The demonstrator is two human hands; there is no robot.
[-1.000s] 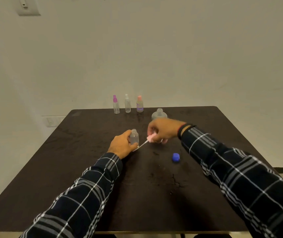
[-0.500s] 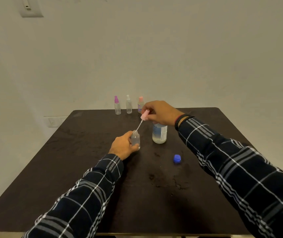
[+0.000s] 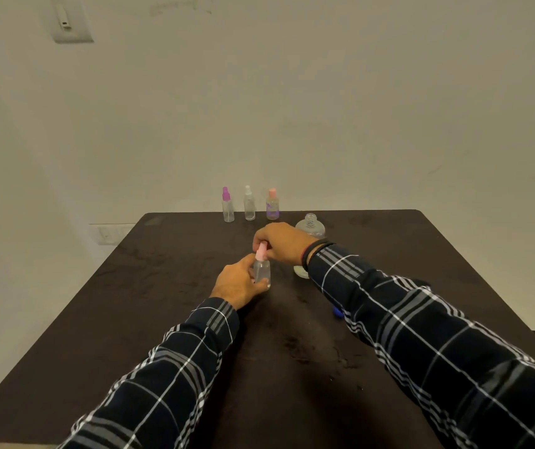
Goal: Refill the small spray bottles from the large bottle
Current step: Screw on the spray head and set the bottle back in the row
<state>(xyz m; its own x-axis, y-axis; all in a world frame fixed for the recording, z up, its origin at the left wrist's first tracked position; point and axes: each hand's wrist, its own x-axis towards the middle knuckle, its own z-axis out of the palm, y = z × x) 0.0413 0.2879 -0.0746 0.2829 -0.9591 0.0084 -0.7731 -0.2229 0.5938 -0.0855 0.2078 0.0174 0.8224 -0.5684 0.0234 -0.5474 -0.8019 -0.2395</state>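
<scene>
Head view: our left hand (image 3: 238,284) grips small spray bottle (image 3: 262,270); right hand (image 3: 280,242) pinches its pink spray cap (image 3: 261,251).

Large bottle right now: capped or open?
Open. The large bottle shows a bare threaded neck with nothing on it, and a blue cap lies apart from it on the table.

The left sleeve (image 3: 175,367) and right sleeve (image 3: 437,335) are long, dark navy cloth checked with thin white and broader grey lines. A black band (image 3: 319,246) and red cord (image 3: 306,252) circle the right wrist.
</scene>
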